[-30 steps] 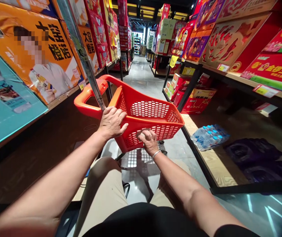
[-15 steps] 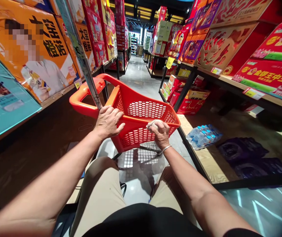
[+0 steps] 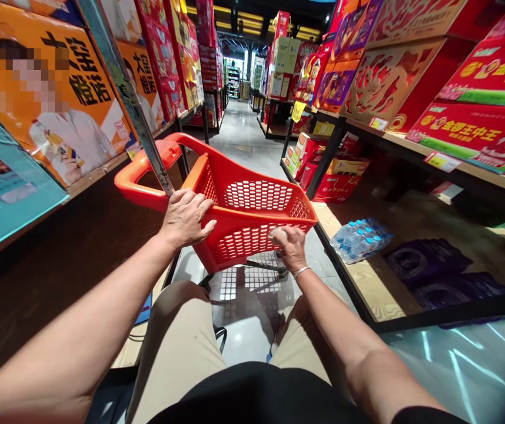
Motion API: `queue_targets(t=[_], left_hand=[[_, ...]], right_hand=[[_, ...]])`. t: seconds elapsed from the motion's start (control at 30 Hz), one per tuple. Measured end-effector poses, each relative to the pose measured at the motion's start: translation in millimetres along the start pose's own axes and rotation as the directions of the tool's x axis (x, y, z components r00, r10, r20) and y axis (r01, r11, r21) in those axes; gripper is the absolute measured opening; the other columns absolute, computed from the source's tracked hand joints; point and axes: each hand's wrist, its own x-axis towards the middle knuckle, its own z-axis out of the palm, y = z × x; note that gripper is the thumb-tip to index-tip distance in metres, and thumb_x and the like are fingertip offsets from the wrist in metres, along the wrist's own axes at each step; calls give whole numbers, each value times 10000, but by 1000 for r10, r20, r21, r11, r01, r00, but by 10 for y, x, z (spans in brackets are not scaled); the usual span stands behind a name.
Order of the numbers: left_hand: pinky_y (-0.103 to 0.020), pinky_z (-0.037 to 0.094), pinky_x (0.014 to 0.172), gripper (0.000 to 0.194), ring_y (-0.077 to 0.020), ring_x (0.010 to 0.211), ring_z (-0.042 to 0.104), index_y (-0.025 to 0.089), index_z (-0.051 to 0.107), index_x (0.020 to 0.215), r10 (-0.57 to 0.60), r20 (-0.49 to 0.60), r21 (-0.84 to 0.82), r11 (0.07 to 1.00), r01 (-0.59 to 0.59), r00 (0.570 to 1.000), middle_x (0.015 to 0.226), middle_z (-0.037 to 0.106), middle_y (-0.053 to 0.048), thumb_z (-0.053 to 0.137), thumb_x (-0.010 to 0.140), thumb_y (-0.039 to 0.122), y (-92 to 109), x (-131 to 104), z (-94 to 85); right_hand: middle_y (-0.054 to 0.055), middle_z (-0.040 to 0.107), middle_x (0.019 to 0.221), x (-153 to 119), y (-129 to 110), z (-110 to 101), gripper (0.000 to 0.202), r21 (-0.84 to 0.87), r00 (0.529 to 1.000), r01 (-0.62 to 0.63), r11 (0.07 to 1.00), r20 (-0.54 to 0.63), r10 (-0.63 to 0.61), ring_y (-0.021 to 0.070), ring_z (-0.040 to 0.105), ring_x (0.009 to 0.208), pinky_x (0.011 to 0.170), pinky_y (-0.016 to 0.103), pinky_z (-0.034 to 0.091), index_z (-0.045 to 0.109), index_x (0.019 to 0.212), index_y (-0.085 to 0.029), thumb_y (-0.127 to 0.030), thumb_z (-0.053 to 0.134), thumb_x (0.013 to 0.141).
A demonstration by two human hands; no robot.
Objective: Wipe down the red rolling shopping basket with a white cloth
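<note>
An orange plastic shopping cart (image 3: 252, 227) with perforated sides stands crosswise in front of my knees. My left hand (image 3: 187, 218) is closed over its near rim, by the handle end, with the thumb on the outer side. A scuffed metal pole (image 3: 140, 126) slants down to the rim right by that hand; its lower end is hidden. In my right hand (image 3: 291, 244) is a small crumpled whitish cloth (image 3: 278, 234), pinched in the fingers against the cart's perforated near side, below the rim.
Shelves with orange cartons (image 3: 49, 88) flank the left, and red gift boxes (image 3: 468, 132) fill the right shelf. A pack of bottled water (image 3: 361, 240) lies on the low right shelf, beside dark purple packs (image 3: 429, 262). A tiled aisle (image 3: 239, 126) runs ahead.
My right hand has gone from the cart's rim down to its perforated side, with the cloth. My left hand stays on the rim. The whole view has shifted slightly.
</note>
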Motion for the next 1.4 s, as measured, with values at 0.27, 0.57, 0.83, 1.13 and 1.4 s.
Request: queue_targets(t=[0.27, 0.57, 0.83, 1.13, 1.4], left_hand=[[-515, 316, 1096, 388, -324, 1076, 540, 156, 645, 1153, 7, 7, -18, 1000, -7, 1000, 1104, 668, -127, 569, 906, 445, -8, -5, -16], [-503, 317, 1102, 384, -320, 1069, 545, 192, 643, 1154, 6, -15, -35, 999, -6, 1000, 1094, 669, -110, 574, 891, 463, -42, -30, 6], [-495, 317, 1096, 408, -320, 1070, 550, 171, 647, 1146, 13, -6, -12, 1000, -13, 1000, 1094, 677, -116, 589, 883, 477, -41, -14, 0], [-496, 342, 1085, 405, -329, 1073, 560, 195, 648, 1147, 16, -18, 11, 1000, -16, 1000, 1090, 686, -110, 598, 863, 479, -77, -19, 3], [-508, 349, 1089, 454, -333, 1074, 573, 221, 664, 1129, 33, -60, -53, 998, -36, 998, 1066, 689, -102, 603, 831, 559, -145, 85, 138]], right_hand=[[35, 571, 1233, -294, 76, 156, 385, -35, 994, -86, 996, 69, 88, 258, 415, 1169, 983, 418, 470, 753, 991, -317, -54, 523, 829], [76, 490, 1333, -103, 264, -139, 435, -8, 978, -188, 982, -99, 186, 289, 366, 1249, 1058, 475, 408, 723, 1108, -301, -71, 546, 784], [68, 524, 1262, -293, 280, 5, 397, 11, 973, -223, 975, -51, 223, 261, 439, 1164, 983, 429, 483, 732, 981, -264, -46, 482, 762], [110, 465, 1424, 206, 249, -515, 509, 15, 937, -239, 971, -260, 235, 305, 429, 1301, 1092, 521, 413, 649, 1291, -273, -144, 543, 810], [44, 517, 1418, 740, -783, -550, 672, 96, 998, -26, 995, 58, 21, 224, 491, 1114, 970, 317, 442, 623, 1373, -311, -10, 527, 780]])
